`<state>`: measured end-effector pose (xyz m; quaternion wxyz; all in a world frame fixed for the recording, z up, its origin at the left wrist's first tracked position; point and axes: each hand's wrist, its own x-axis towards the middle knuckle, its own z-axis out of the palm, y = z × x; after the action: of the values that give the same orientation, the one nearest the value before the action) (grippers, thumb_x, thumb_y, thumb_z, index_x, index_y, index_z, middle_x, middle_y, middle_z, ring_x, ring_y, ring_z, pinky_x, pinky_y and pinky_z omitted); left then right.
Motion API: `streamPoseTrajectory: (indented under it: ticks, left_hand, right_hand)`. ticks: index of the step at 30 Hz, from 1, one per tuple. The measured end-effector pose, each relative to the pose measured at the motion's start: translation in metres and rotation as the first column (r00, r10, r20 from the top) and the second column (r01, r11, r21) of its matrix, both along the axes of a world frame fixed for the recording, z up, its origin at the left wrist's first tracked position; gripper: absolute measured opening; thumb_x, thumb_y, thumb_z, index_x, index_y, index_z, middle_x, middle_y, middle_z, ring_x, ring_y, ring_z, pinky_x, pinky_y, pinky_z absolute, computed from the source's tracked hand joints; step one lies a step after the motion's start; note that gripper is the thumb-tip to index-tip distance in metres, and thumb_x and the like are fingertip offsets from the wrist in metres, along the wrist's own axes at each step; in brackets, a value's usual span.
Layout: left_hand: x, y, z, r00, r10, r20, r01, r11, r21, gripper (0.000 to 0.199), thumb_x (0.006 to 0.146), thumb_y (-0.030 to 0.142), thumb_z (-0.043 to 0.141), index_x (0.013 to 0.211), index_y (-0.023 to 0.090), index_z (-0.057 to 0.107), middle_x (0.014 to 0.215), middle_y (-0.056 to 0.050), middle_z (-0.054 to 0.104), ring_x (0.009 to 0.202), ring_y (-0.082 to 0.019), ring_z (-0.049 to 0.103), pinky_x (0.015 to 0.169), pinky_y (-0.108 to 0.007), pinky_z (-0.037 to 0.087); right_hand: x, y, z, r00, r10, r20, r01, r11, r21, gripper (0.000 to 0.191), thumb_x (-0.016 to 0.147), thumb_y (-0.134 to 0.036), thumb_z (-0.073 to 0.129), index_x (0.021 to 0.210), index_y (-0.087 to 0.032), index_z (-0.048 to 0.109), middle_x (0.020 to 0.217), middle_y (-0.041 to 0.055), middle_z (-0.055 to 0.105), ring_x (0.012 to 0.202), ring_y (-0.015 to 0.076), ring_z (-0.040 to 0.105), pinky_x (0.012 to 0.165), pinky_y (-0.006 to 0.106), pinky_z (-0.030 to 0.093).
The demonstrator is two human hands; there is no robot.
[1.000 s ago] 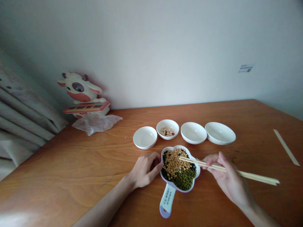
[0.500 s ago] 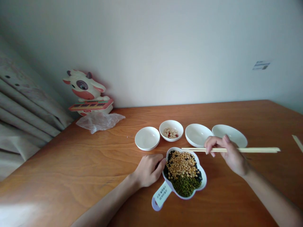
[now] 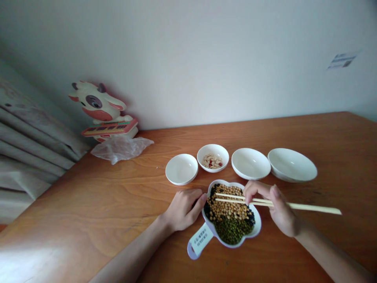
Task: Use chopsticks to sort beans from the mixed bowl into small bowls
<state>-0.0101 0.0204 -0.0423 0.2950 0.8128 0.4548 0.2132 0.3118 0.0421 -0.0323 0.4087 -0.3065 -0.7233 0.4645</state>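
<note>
A flower-shaped white dish [image 3: 258, 230] with a labelled handle [image 3: 200, 240] holds yellow soybeans [image 3: 231, 209], green mung beans [image 3: 232, 231] and black beans [image 3: 251, 217]. My left hand [image 3: 185, 210] rests on the table with curled fingers and thumb gripping the dish's left rim. In my right hand [image 3: 275, 206] is a pair of wooden chopsticks [image 3: 309, 207], their tips slightly apart over the soybeans. Whether the tips touch the beans I cannot tell; no bean shows between them.
Behind the dish stands a row of white bowls: a left one [image 3: 182, 171], one with pale slices and red bits [image 3: 212, 169], and two on the right [image 3: 250, 165] [image 3: 291, 167]. A cow toy keyboard [image 3: 108, 114] and a clear plastic bag [image 3: 122, 148] lie back left.
My right hand has lowered, bringing the chopstick tips left over the soybeans, and the tips have parted. My left hand stays at the dish. The view has shifted slightly.
</note>
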Motion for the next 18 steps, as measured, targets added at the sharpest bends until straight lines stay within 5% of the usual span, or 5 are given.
streamPoseTrajectory:
  ticks: [18]
  left_hand:
    - [0.000, 0.000, -0.003, 0.999, -0.015, -0.034, 0.016, 0.999, 0.049, 0.045, 0.121, 0.042, 0.033, 0.084, 0.021, 0.048, 0.080, -0.002, 0.060, 0.071, -0.017, 0.054, 0.069, -0.033, 0.038]
  right_hand:
    - [-0.006, -0.001, -0.012, 0.998, 0.051, 0.046, -0.054, 0.997, 0.053, 0.076, 0.113, -0.071, 0.013, 0.093, -0.026, 0.071, 0.086, 0.0057, 0.068, 0.082, 0.0262, 0.063, 0.080, 0.041, 0.047]
